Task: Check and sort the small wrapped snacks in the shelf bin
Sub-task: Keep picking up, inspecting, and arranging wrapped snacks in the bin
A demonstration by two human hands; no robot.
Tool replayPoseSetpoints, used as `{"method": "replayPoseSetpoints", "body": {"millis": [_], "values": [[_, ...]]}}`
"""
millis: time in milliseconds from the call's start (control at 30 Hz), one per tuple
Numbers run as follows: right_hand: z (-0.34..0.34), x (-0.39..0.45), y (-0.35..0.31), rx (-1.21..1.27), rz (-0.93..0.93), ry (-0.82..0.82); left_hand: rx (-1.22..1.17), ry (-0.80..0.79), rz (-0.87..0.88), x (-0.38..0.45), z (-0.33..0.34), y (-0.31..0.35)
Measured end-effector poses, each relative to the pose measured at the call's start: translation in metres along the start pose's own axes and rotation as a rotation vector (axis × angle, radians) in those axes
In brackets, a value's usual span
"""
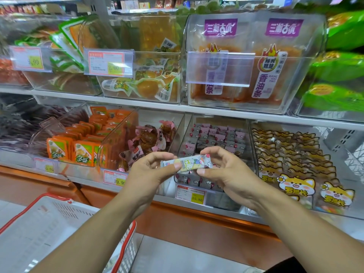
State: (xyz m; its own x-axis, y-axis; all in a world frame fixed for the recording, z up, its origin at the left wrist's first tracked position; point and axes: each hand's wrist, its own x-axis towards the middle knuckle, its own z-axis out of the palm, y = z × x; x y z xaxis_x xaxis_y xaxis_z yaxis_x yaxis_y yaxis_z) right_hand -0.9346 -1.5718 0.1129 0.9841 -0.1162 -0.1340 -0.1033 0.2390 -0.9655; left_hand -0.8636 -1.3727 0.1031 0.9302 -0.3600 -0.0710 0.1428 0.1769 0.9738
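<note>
I hold one pale wrapped snack level in front of the shelf bin, left hand and right hand each pinching an end, checking it; next, I judge, comes deciding whether it returns there or goes elsewhere.

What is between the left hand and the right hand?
In the head view, one small wrapped snack spans the gap: the left hand pinches one end, the right hand the other.
</note>
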Motion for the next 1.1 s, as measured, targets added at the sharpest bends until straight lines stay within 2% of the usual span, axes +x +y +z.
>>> {"method": "replayPoseSetpoints", "body": {"millis": [100,233,333,433,533,600,667,767,933,1100], "values": [[0.0,-0.001,-0.002,0.122,0.072,-0.034,0.073,0.005,0.05,0.0,-0.001,0.0],[0.001,-0.001,-0.005,0.169,0.078,0.047,0.149,-0.005,0.109,-0.002,0.005,0.0],[-0.005,0.005,-0.009,0.244,0.036,0.161,0.2,0.027,0.13,-0.002,0.012,0.0],[-0.019,0.019,-0.013,0.223,-0.07,0.358,0.223,0.089,0.122,0.0,0.015,-0.001],[-0.033,0.038,-0.014,-0.158,-0.259,0.621,0.364,0.057,0.165,0.003,0.021,-0.006],[-0.037,0.049,-0.012,-0.437,-0.395,0.666,0.585,0.0,0.251,0.003,0.028,-0.013],[-0.037,0.057,-0.009,-0.565,-0.491,0.607,0.863,-0.078,0.375,0.003,0.033,-0.021],[-0.033,0.069,-0.003,-0.761,-0.495,0.564,1.151,-0.192,0.483,0.006,0.04,-0.032],[-0.028,0.083,0.003,-1.116,-0.373,0.382,1.314,-0.227,0.524,0.007,0.047,-0.048],[-0.018,0.097,-0.002,-1.409,-0.268,0.31,1.423,-0.23,0.504,0.009,0.052,-0.059]]}}
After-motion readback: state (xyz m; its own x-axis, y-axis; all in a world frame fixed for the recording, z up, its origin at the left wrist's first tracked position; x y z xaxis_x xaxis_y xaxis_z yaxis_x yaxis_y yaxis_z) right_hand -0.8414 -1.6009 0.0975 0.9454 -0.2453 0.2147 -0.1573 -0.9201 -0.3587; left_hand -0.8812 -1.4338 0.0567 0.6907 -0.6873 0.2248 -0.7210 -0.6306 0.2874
